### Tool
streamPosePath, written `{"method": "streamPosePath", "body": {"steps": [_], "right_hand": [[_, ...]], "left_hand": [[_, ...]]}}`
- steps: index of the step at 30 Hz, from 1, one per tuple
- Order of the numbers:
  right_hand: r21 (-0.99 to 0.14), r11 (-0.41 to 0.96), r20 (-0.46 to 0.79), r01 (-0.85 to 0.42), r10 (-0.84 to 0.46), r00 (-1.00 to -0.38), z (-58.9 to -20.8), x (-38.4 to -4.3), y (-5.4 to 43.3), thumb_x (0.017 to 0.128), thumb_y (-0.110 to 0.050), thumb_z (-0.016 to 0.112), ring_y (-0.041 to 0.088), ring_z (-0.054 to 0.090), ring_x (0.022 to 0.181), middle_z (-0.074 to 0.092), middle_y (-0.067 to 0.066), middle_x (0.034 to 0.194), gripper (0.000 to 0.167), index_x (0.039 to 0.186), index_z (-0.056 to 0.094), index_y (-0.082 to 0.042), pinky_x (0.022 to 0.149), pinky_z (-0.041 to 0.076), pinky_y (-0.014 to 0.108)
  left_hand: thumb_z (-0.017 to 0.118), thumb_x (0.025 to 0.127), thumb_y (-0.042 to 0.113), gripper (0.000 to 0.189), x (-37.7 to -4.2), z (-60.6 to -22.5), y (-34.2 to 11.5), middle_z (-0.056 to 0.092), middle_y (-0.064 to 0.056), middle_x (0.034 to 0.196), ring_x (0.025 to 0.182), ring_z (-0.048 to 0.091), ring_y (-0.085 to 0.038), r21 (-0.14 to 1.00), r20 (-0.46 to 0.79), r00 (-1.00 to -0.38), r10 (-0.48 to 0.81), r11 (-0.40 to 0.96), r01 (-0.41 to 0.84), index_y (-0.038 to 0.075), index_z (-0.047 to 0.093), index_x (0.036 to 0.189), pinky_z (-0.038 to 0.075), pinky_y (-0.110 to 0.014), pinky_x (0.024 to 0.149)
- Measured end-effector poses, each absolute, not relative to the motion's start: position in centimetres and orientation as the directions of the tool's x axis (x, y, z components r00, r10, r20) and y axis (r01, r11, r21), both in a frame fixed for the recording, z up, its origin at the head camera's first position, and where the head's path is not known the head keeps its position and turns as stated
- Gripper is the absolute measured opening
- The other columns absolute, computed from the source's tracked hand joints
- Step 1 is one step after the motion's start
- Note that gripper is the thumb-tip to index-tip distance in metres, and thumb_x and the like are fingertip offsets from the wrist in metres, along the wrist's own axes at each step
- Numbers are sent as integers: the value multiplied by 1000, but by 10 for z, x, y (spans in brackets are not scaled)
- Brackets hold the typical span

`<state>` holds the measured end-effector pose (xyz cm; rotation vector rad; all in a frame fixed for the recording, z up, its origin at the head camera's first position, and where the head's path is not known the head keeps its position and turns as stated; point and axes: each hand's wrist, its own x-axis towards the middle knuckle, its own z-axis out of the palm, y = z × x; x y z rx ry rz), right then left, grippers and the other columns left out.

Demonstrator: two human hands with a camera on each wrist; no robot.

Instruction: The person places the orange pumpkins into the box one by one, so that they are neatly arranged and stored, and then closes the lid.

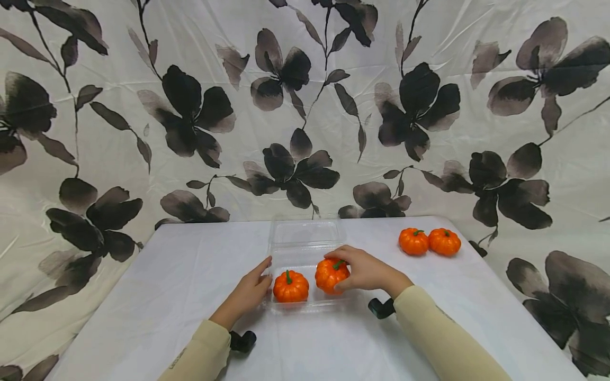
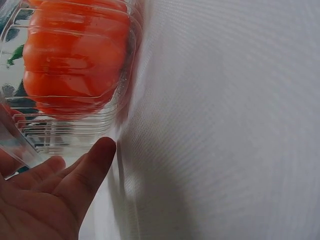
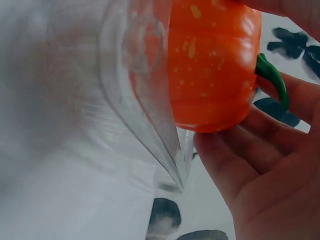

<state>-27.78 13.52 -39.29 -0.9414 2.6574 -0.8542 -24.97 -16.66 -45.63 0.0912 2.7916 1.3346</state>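
A clear plastic clamshell container lies on the table with its lid folded back, away from me. One small orange toy pumpkin with a green stem sits in its left half. My right hand grips a second toy pumpkin between thumb and fingers at the right half. In the right wrist view that pumpkin is partly behind the container's clear wall. My left hand is at the container's left side, fingers fairly straight; the left wrist view shows its fingertips by the ribbed wall.
Two more orange pumpkins, a left one and a right one, stand side by side at the table's far right. A white cloth covers the table. Behind it hangs a floral curtain.
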Motion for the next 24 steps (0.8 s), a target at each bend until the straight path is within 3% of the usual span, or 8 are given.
{"method": "streamPosePath", "body": {"steps": [11,24], "right_hand": [[-493,658,-25,-570,-666,-746,-393,-281,130,74,-24,77,13,54,110,60,-6,124,57,129,60,-20,98,48,35],[-440,706,-111,-555,-656,-747,-393,-280,122,75,-24,78,13,56,104,65,-9,116,52,124,63,-22,96,49,36]], "left_hand": [[46,98,22,59,-246,-454,-166,43,-11,151,80,57,-13,779,-12,-997,80,625,41,16,28,154,50,-27,73],[47,98,22,59,-248,-455,-167,43,-10,151,80,57,-13,783,-20,-997,81,621,35,17,28,154,51,-29,77]]}}
